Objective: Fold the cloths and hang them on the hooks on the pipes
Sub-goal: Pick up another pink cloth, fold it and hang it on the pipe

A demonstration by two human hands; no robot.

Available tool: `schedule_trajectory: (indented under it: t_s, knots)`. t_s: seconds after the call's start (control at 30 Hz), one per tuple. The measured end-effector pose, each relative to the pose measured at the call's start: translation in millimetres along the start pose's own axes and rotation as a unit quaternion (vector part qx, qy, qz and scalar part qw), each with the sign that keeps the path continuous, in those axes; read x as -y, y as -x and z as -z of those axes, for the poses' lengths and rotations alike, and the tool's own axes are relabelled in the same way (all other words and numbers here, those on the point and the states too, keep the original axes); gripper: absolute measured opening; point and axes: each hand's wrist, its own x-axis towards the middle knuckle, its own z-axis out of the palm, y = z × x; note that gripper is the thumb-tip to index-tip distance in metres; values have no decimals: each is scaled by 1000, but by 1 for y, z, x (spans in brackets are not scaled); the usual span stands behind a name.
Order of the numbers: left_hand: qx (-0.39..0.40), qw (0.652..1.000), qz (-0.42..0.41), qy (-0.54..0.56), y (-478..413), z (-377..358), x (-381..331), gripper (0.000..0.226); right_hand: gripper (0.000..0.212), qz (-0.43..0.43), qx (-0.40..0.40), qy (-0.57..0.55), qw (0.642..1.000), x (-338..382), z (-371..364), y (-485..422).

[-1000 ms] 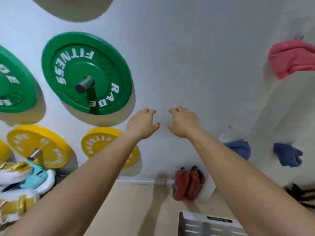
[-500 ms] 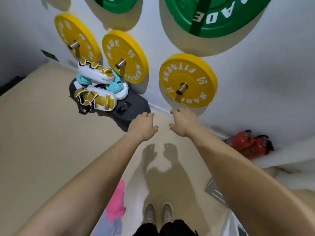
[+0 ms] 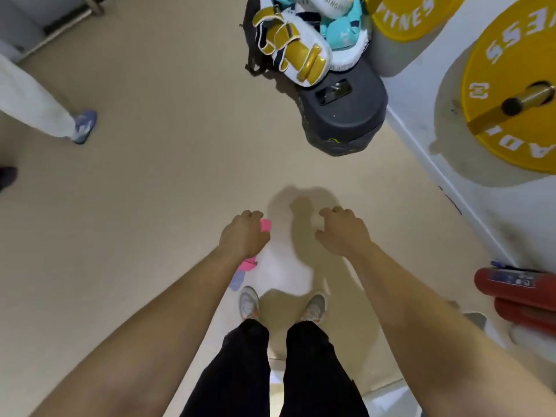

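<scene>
I am looking straight down at the beige floor. A pink cloth (image 3: 266, 225) lies on it just in front of my feet, mostly hidden behind my left hand (image 3: 243, 234); another bit of it shows below my wrist. A pale purple cloth (image 3: 237, 280) lies beside it, near my left shoe. My left hand hovers above the cloths with curled fingers and holds nothing. To its right, my right hand (image 3: 343, 231) is also empty, fingers spread and bent. No hooks or pipes are in view.
Yellow weight plates (image 3: 511, 94) hang on wall pegs at the right. A black bag (image 3: 346, 115) with white-and-gold pads stands ahead. Red fire extinguishers (image 3: 517, 291) lie by the wall on the right. Another person's leg and shoe (image 3: 84, 126) are at the left.
My view has swung from the wall with its hung cloths down to the floor. Both hands stay out in front, empty, and now hover over the cloths by my feet.
</scene>
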Motion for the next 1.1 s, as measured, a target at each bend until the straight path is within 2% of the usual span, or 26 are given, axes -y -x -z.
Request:
schedule_trajectory:
  t_s: [0.2,0.33,0.47,0.57,0.73,0.83,0.93,1.03,1.1]
  knots:
    - [16,990,89,104,-20,-44,102,56,54,48,51,16,997,65,-67,-60]
    - [3,971,144,191,-57,-90,171,47,53,65,60,22,996,114,-138,-115]
    - [18,956,169,238,-113,-162,244,41,58,64,91,32,993,159,-240,-187]
    - [31,949,167,264,-164,-228,298,35,51,63,104,28,992,179,-328,-248]
    - [50,952,150,263,-244,-345,374,10,48,28,105,2,994,179,-463,-338]
    - [74,973,96,197,-286,-416,408,42,55,16,130,-18,991,170,-534,-378]
    - [59,983,44,166,-320,-475,422,52,56,8,128,-32,991,163,-600,-402]
    - [74,985,34,151,-337,-512,422,69,52,-18,115,-48,992,157,-650,-409]
    - [72,988,33,136,-344,-527,424,70,47,-13,79,-47,996,155,-672,-411]
